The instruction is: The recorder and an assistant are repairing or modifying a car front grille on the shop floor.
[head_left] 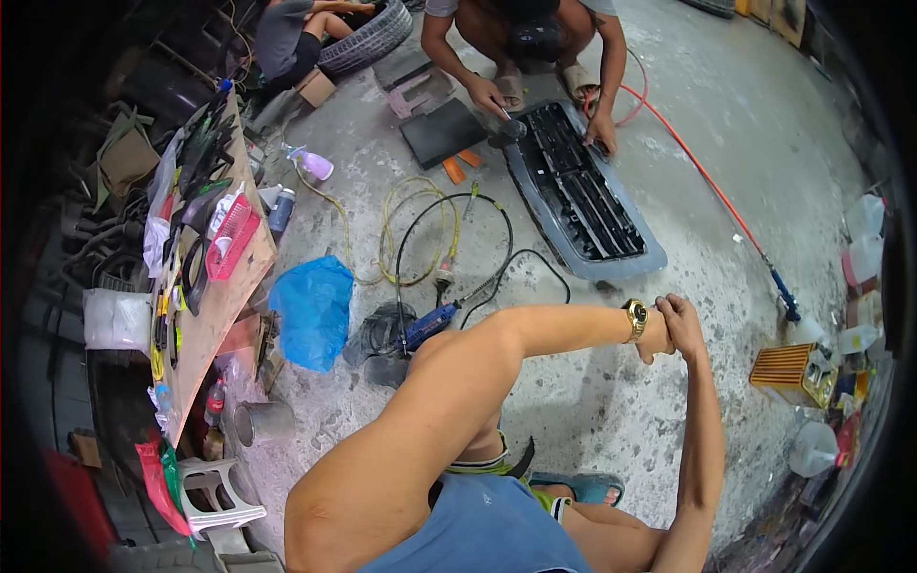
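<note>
My left hand [653, 336], with a gold watch [635, 321] on its wrist, meets my right hand [680, 325] over the floor. The right hand's fingers are bent and closed on the left hand. Most of the left fingers are hidden there, with one digit pointing down. I make out no tool in either hand. Ahead of them lies a grey-rimmed car grille [597, 205] with black slats. A crouching person rests one hand [600, 131] on its far end and holds a dark round-headed tool [514, 128] in the other.
A blue power tool [430, 327] with a black cord lies beside my left knee, near a blue plastic bag [312, 310]. A red hose [694, 162] crosses the floor on the right. A cluttered board [229, 329] stands left. Another person sits by a tire [368, 40].
</note>
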Demonstrator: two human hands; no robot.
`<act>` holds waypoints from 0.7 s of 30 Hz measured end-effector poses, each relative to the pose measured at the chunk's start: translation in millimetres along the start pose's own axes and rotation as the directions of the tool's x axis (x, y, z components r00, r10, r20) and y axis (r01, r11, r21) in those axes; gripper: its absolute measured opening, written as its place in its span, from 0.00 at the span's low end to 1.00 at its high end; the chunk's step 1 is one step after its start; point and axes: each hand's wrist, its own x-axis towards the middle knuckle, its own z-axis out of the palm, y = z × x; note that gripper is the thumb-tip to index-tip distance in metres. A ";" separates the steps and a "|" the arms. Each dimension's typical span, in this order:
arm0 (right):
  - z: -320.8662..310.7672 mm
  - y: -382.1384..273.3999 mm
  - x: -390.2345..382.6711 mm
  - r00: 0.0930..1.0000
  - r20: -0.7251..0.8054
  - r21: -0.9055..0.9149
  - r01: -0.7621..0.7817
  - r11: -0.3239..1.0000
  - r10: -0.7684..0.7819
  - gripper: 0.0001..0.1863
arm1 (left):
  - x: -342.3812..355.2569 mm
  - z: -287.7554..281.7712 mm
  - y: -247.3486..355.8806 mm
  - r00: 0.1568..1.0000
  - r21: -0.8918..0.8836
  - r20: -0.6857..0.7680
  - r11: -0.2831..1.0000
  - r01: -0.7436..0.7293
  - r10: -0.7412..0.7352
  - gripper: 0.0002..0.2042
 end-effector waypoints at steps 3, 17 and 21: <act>-2.3 -0.2 5.1 0.994 -0.073 -0.048 0.080 0.996 -0.084 0.17 | -0.1 -3.8 -8.1 0.999 -0.012 -0.026 0.999 0.036 -0.036 0.22; -6.9 26.9 14.2 0.999 -0.049 -0.033 -0.024 0.999 0.022 0.20 | -2.7 -8.5 2.7 0.999 0.008 -0.039 0.999 0.036 -0.036 0.16; -4.6 -1.7 11.4 0.998 0.047 -0.155 -0.037 0.987 0.044 0.18 | -4.6 -8.7 0.7 0.998 -0.006 0.020 0.998 0.058 -0.058 0.24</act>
